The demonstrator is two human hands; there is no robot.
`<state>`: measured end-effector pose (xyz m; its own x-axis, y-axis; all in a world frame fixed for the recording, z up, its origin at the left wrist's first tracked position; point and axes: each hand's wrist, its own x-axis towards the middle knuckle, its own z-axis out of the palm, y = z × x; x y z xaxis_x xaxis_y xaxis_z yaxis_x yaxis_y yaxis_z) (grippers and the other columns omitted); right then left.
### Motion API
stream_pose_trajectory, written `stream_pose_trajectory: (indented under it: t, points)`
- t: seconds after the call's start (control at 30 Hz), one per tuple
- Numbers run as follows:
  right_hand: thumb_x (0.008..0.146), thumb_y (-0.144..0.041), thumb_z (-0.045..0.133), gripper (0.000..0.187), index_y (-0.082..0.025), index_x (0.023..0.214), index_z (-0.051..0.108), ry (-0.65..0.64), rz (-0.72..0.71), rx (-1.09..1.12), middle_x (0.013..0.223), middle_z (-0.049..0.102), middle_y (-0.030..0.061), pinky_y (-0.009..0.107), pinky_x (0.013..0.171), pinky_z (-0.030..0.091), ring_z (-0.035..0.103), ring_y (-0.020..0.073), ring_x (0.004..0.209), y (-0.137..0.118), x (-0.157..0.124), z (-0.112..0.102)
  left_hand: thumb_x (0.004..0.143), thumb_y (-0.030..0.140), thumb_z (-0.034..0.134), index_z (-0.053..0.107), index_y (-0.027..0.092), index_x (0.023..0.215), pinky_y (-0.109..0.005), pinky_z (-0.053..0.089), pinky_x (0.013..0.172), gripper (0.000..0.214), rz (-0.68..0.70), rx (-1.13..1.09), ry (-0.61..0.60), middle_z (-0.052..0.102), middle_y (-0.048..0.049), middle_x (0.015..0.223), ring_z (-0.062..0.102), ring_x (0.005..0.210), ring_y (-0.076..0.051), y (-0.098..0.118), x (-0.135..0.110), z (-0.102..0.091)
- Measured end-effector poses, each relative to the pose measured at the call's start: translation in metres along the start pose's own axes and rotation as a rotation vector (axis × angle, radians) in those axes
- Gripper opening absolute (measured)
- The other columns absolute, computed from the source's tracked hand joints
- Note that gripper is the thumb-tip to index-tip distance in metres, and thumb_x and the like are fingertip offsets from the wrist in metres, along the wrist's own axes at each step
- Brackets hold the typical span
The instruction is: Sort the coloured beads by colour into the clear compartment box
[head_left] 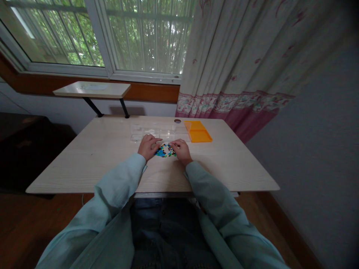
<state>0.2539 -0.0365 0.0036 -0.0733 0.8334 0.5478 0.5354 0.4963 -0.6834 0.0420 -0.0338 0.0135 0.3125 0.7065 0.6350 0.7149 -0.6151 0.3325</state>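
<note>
A small heap of tiny coloured beads (165, 151), blue, green and dark, lies on the pale wooden table (101, 157) between my hands. My left hand (148, 146) rests at the heap's left edge, fingers curled down onto the table and touching the beads. My right hand (181, 149) sits at the heap's right edge, its fingertips pinched together over the beads; whether a bead is between them is too small to see. Just beyond the hands lies a clear plastic compartment box (157, 131).
An orange lid (198, 131) lies open to the right of the clear box. A round cable hole (177, 120) is at the table's far edge. A small white shelf (92, 89) juts out under the window; a curtain (241, 67) hangs at the right.
</note>
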Motion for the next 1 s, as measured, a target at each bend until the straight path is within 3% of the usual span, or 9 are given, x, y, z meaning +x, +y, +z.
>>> stream_pose_trajectory:
  t: [0.17, 0.4, 1.0]
  points:
    - [0.084, -0.037, 0.06, 0.021, -0.02, 0.079, 0.072, -0.062, -0.048, 0.052, 0.078, 0.065, 0.004, 0.03, 0.079, 0.044, 0.059, 0.0168, 0.081, 0.0, -0.001, 0.004, 0.088, 0.041, 0.052, 0.063, 0.026, 0.115, -0.036, 0.038, 0.081, 0.033, 0.127, 0.013, -0.131, 0.056, -0.0054, 0.088, 0.047, 0.087, -0.021, 0.02, 0.001, 0.006]
    - [0.085, -0.036, 0.06, 0.02, -0.02, 0.078, 0.071, -0.134, -0.094, 0.067, 0.077, 0.064, 0.0037, 0.029, 0.078, 0.045, 0.058, 0.0162, 0.081, -0.001, -0.001, 0.006, 0.09, 0.043, 0.049, 0.068, 0.023, 0.103, -0.035, 0.038, 0.078, 0.031, 0.131, 0.074, -0.1, 0.056, -0.0067, 0.086, 0.046, 0.087, -0.021, 0.022, 0.001, 0.004]
    - [0.087, -0.046, 0.053, 0.033, -0.02, 0.077, 0.07, -0.145, -0.084, 0.082, 0.078, 0.063, 0.0047, 0.029, 0.078, 0.045, 0.058, 0.0164, 0.081, -0.006, -0.002, 0.006, 0.091, 0.037, 0.047, 0.069, 0.024, 0.104, -0.037, 0.037, 0.074, 0.029, 0.183, 0.086, -0.087, 0.057, -0.0071, 0.081, 0.045, 0.083, -0.022, 0.022, 0.001, 0.002]
